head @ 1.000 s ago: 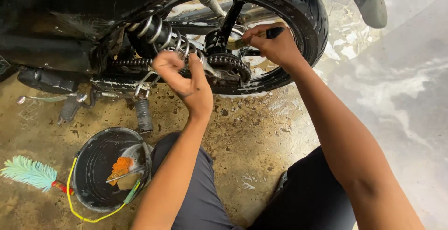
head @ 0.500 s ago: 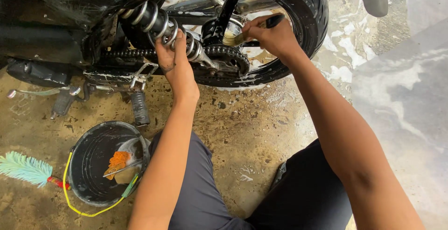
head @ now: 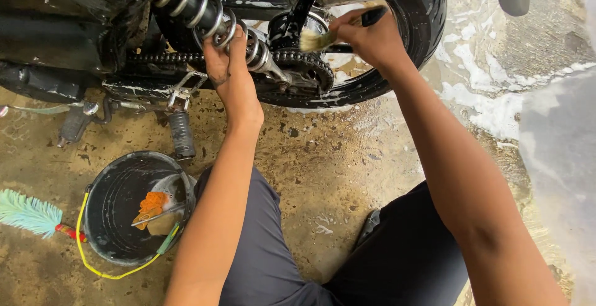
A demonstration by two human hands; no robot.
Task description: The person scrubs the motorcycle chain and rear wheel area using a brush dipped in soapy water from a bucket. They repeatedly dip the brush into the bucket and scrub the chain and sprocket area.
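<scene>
A motorcycle's rear wheel (head: 428,26) with black tyre fills the top of the view. My right hand (head: 369,39) is closed on a small paintbrush (head: 338,29) whose pale bristles touch the hub beside the chain sprocket (head: 304,63). My left hand (head: 230,73) grips the chromed shock-absorber spring (head: 208,11) just above the drive chain (head: 155,57). Soap foam clings to the wheel rim and chain area. My knees in dark trousers are at the bottom.
A black bucket (head: 105,219) with a yellow handle stands at lower left, holding an orange cloth (head: 151,205) and a brush. A turquoise feather-like duster (head: 28,213) lies left of it. A footpeg (head: 182,133) hangs down. The concrete floor is wet, with foam at right.
The view has moved closer to the wheel. My left hand rose from the chain area onto the spring; my right hand stays at the hub with the brush.
</scene>
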